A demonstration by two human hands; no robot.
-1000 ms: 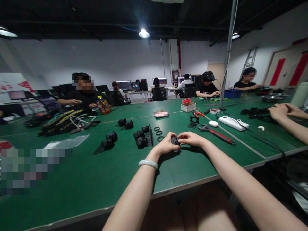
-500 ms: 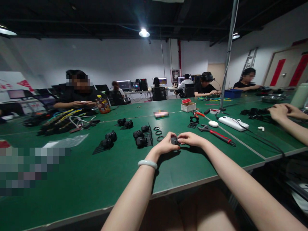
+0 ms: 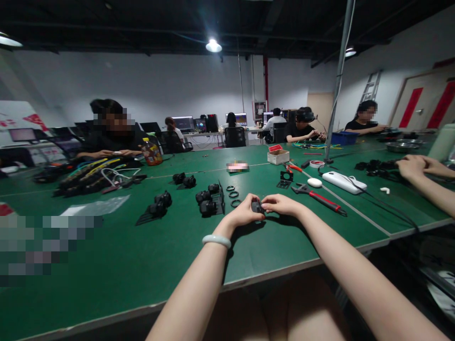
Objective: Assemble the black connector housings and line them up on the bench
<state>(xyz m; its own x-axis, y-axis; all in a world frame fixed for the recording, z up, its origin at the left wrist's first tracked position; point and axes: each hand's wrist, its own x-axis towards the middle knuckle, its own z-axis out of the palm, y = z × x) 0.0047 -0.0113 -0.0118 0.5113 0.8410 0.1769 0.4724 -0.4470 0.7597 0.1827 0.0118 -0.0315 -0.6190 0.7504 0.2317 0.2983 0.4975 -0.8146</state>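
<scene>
My left hand (image 3: 242, 214) and my right hand (image 3: 282, 205) meet over the green table (image 3: 142, 255), both pinching one small black part (image 3: 256, 207) between their fingertips. A pale bangle (image 3: 216, 240) sits on my left wrist. Just beyond the hands lie three black rings (image 3: 233, 194) and a cluster of black connector pieces (image 3: 209, 202). More black connectors (image 3: 159, 205) rest further left. Most of the held part is hidden by my fingers.
A red-handled wrench (image 3: 319, 197), a white power strip (image 3: 343, 182), a small cardboard box (image 3: 278, 157) and a tape roll (image 3: 317, 164) lie to the right. Another person's hands (image 3: 419, 166) work at far right. A person sits behind a cable bundle (image 3: 88, 177) at left. A metal pole (image 3: 336, 85) rises from the table.
My hands stay together on the small black part. The view has tilted up slightly, and the person at the left has leaned further left.
</scene>
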